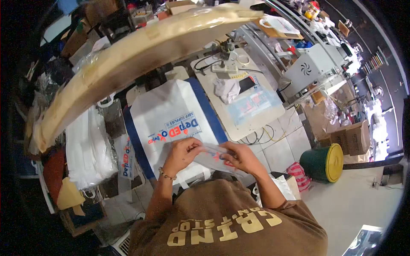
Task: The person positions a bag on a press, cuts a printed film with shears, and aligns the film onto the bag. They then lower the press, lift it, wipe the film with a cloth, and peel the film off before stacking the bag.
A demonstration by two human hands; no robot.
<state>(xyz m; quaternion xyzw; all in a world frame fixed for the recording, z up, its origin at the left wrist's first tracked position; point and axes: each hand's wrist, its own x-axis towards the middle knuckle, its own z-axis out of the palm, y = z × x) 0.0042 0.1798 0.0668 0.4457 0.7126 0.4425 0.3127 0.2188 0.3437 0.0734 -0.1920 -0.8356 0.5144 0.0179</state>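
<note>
A white bag (160, 111) with blue and red print lies on a dark blue board (200, 98) in front of me. Above its near edge, my left hand (183, 154) pinches one end of a clear plastic film (209, 157) with red and blue print. My right hand (241, 158) has its fingers closed on the other side of the same film. The film hangs between the two hands, close to my shirt.
White bags in plastic (87, 149) are stacked at the left. A beige table (239, 123) at the right holds a power strip, a cloth and printed films. A padded beam (141, 47) arches overhead. A green bin (318, 164) stands at the right.
</note>
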